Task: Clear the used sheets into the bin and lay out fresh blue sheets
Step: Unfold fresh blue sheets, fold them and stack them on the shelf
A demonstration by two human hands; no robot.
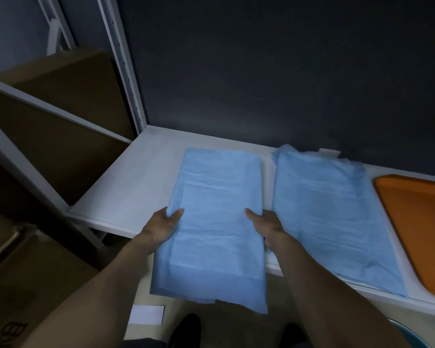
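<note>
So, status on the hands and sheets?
Left hand, right hand: each grips a side of the left sheet, overhanging the shelf. Second sheet lies alongside. Tray at right, not in the way.

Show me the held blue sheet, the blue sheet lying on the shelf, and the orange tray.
held blue sheet (216,222): head view, its middle.
blue sheet on the shelf (324,209): head view, its middle.
orange tray (417,222): head view, its flat bottom.

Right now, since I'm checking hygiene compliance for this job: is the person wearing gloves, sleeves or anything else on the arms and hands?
No gloves: the left hand and right hand are bare. The left forearm and right forearm are uncovered too, with no sleeve, watch, band or ring visible in this dim view.
</note>
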